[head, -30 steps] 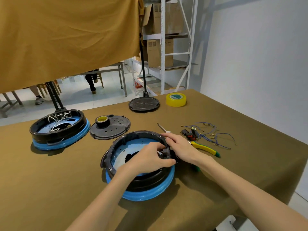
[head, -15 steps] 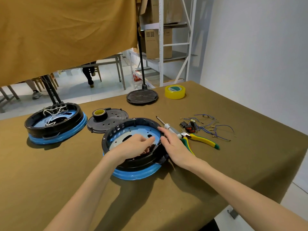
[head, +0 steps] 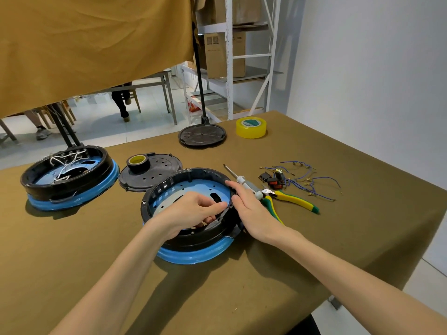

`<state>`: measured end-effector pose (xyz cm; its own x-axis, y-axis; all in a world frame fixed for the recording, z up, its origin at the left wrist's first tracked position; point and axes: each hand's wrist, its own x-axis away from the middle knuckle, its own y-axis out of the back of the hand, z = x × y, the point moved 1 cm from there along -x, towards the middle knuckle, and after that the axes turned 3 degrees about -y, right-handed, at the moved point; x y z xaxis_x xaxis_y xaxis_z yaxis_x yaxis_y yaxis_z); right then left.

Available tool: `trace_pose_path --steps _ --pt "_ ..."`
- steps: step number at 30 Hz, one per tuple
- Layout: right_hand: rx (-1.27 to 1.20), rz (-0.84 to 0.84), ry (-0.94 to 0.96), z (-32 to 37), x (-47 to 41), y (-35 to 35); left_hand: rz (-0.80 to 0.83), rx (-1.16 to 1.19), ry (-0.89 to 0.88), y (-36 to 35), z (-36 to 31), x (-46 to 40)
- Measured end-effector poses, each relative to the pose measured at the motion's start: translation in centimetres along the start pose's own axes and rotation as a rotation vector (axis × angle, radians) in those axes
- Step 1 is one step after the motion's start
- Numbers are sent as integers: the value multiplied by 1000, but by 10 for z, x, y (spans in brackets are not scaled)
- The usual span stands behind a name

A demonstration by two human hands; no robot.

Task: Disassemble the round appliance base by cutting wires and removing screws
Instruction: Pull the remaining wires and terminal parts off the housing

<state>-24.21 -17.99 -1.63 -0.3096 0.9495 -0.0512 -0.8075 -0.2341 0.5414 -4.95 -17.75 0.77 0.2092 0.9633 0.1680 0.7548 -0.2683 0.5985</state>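
Note:
The round appliance base (head: 193, 252), a black shell on a blue ring, lies open side up at the table's middle. My left hand (head: 191, 211) reaches inside it, its thumb and curled fingers pinching a small black part at the right inner wall. My right hand (head: 251, 209) presses on the outside of that same stretch of rim with fairly straight fingers. What the left fingers hold is partly hidden. A screwdriver (head: 242, 181) and yellow-green pliers (head: 295, 201) lie just right of the base. Cut blue wires with switches (head: 302, 180) lie beyond them.
A second base (head: 70, 182) with white wires stands at the left. A black perforated cover (head: 157, 177) carrying a tape roll (head: 136, 162) lies between the bases. A black disc (head: 202, 135) and yellow tape (head: 251, 126) sit at the back. The table edge runs along the right.
My left hand has gone from the top of the rim down inside the base. My right hand slid from the rim's top to its outer wall. The view shifted.

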Motion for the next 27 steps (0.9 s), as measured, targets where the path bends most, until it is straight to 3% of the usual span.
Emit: trace_pose_path --steps 6,9,12,27 --pt "-37 18 -28 3 1 -1 -20 -72 -34 -10 1 1" --pt "-80 114 -56 3 0 4 -79 -25 -18 -10 0 1" --pt "-81 184 -40 1 2 7 -33 0 -13 -7 -1 0" --pt "-109 201 -52 4 1 3 -36 -9 -12 -8 -4 7"
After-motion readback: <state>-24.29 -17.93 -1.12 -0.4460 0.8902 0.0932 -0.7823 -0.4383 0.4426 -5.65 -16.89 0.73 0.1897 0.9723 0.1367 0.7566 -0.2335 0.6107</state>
